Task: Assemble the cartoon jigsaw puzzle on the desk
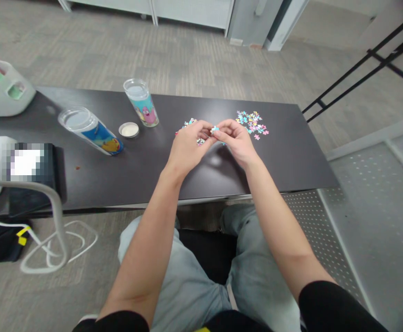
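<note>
Between the fingertips of my two hands is a small light-blue and white jigsaw puzzle piece (215, 130), held just above the dark table. My left hand (191, 142) pinches from the left side, fingers curled. My right hand (237, 139) grips it from the right with thumb and forefinger. Beyond my right hand lies a loose pile of colourful puzzle pieces (251, 121). More puzzle pieces (190, 122) lie behind and beneath my left hand, which partly hides them.
On the dark table (146, 170) stand a clear-topped canister with a pink cartoon figure (148, 113) and a leaning blue canister (99, 136). A round lid (129, 130) lies between them. Farther left are a grey-white basket (18, 103), a black device (37, 184) and a white cable (58, 212).
</note>
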Tool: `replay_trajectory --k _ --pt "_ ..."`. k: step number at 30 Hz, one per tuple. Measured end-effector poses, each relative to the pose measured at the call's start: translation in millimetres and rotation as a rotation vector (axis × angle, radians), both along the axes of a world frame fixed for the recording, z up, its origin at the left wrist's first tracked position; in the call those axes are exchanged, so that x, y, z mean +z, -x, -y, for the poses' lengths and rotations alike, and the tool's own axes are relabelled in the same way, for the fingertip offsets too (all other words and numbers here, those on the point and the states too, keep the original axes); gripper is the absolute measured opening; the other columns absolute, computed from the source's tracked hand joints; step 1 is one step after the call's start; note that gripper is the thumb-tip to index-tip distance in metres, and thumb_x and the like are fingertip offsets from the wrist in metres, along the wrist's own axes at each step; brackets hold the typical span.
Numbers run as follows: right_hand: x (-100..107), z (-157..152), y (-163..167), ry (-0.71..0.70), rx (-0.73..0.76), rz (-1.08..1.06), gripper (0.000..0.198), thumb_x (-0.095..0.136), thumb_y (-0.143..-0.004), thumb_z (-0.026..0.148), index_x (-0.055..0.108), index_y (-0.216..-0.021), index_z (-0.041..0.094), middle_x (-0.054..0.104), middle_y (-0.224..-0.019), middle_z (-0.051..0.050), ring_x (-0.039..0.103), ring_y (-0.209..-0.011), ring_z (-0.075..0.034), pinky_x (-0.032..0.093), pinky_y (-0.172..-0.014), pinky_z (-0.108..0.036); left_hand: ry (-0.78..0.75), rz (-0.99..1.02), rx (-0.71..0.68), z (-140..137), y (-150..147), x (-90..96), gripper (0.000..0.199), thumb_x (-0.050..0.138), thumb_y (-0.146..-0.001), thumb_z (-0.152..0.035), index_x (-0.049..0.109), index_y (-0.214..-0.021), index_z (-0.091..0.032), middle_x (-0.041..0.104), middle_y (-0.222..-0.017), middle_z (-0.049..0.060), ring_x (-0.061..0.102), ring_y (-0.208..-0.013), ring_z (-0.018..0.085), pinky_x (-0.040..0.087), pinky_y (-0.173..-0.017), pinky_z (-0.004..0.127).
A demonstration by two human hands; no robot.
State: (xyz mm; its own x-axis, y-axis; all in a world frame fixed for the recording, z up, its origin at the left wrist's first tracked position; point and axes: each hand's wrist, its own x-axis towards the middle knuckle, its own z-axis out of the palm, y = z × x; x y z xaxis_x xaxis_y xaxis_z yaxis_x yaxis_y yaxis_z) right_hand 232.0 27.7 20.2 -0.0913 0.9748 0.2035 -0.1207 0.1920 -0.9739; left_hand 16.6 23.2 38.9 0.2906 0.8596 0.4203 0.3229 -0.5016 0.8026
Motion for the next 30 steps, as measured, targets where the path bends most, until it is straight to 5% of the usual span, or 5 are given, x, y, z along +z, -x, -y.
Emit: replay_trajectory --k 4,9,18,25,30 --pt "13.1 7.1 -2.3 0.058 0.037 -0.08 0.063 0.128 -0.072 0.074 0.086 -0.096 0.033 0.079 -0.085 0.004 0.072 -0.085 -0.021 0.064 -0.091 -0.036 -0.076 0.127 -0.045 0.0 -0.6 -2.0 0.012 0.093 -0.109 -0.034 0.089 -0.117 -0.026 0.093 -0.116 0.005 0.087 -0.101 0.024 0.072 -0.1 0.039" --pt "15.8 4.7 -8.2 0.12 0.074 -0.005 0.069 0.125 -0.07 0.085 0.086 -0.09 0.031 0.078 -0.088 0.002 0.066 -0.084 -0.021 0.064 -0.093 -0.038 -0.11 0.2 -0.061 -3.5 2.9 -2.5 0.009 0.096 -0.106 -0.034 0.091 -0.108 -0.027 0.092 -0.112 0.005 0.085 -0.098 0.023 0.069 -0.093 0.037" --pt "13.4 -8.2 -18.8 0.001 -0.086 0.154 0.074 0.108 -0.083 0.1 0.083 -0.095 0.032 0.081 -0.098 -0.003 0.065 -0.09 -0.024 0.06 -0.091 -0.043 0.109 0.09 0.09 -14.4 21.8 7.7 0.017 0.092 -0.106 -0.04 0.091 -0.114 -0.025 0.093 -0.105 0.004 0.077 -0.078 0.019 0.058 -0.072 0.032" --pt "-0.3 -18.3 -45.1 0.075 -0.145 0.455 0.025 0.099 -0.097 0.03 0.076 -0.106 0.032 0.08 -0.086 0.0 0.069 -0.08 -0.025 0.058 -0.083 -0.045 -0.069 -0.316 0.3 -14.7 82.8 15.1 0.006 0.094 -0.102 -0.027 0.1 -0.104 -0.027 0.092 -0.102 0.003 0.072 -0.081 0.022 0.06 -0.089 0.042" --pt "-5.6 -18.5 -40.9 0.071 -0.115 0.58 0.021 0.091 -0.102 0.02 0.074 -0.106 0.031 0.078 -0.084 0.001 0.068 -0.075 -0.023 0.058 -0.082 -0.044 -0.031 -0.473 0.29 -8.6 104.3 7.4 0.008 0.094 -0.1 -0.026 0.1 -0.104 -0.028 0.088 -0.098 0.005 0.074 -0.085 0.026 0.056 -0.085 0.046"
